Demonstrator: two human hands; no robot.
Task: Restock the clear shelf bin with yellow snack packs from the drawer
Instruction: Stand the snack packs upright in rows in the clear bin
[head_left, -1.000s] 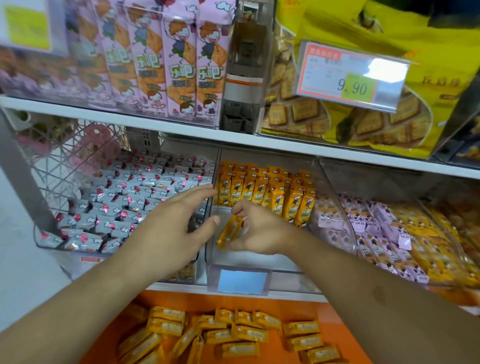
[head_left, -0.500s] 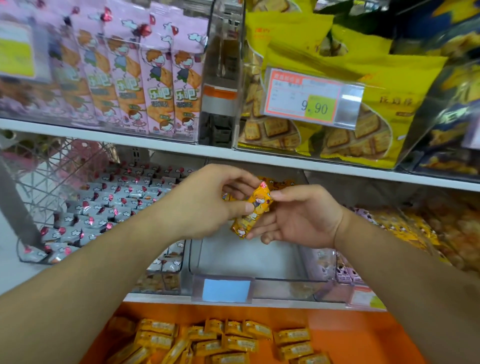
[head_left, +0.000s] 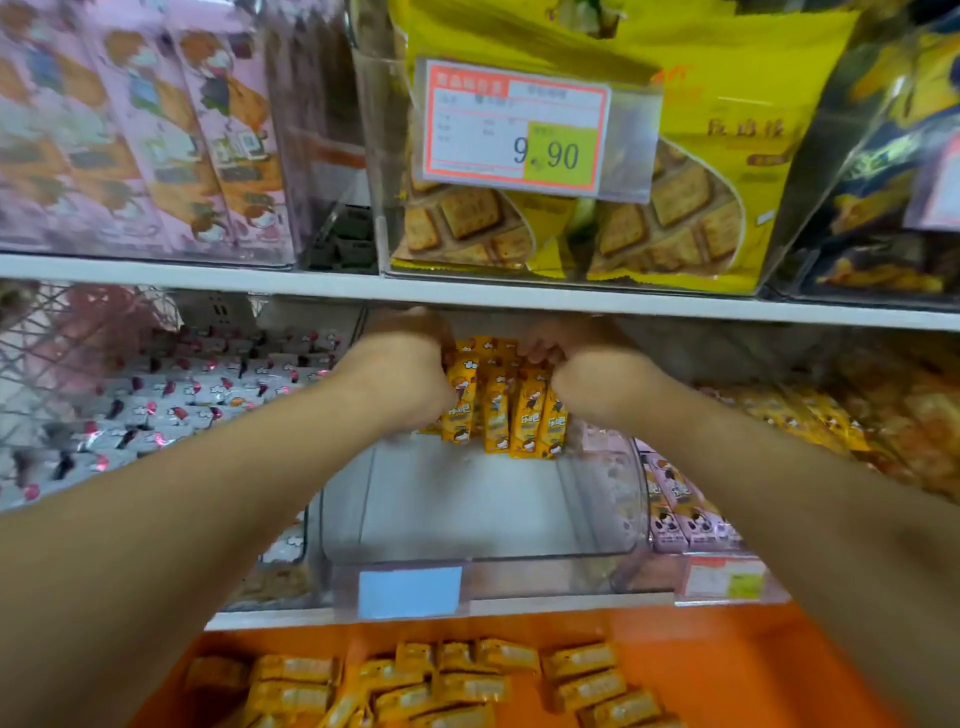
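Main risk: upright row of yellow snack packs (head_left: 501, 402) toppling forward like dominoes into the bare front of the clear shelf bin (head_left: 483, 558) once support goes, since nothing braces it there. Lesser risk: knuckles catching the shelf edge (head_left: 467, 301) just above. Left hand (head_left: 402, 374) and right hand (head_left: 597, 376) pressed against the row's two ends at the bin's back (fingers hidden behind the packs, so grip impossible to tell). Counts, largest first: one orange drawer (head_left: 727, 665) below, roughly fifteen packs loose in it; four or five standing packs visible; two hands.
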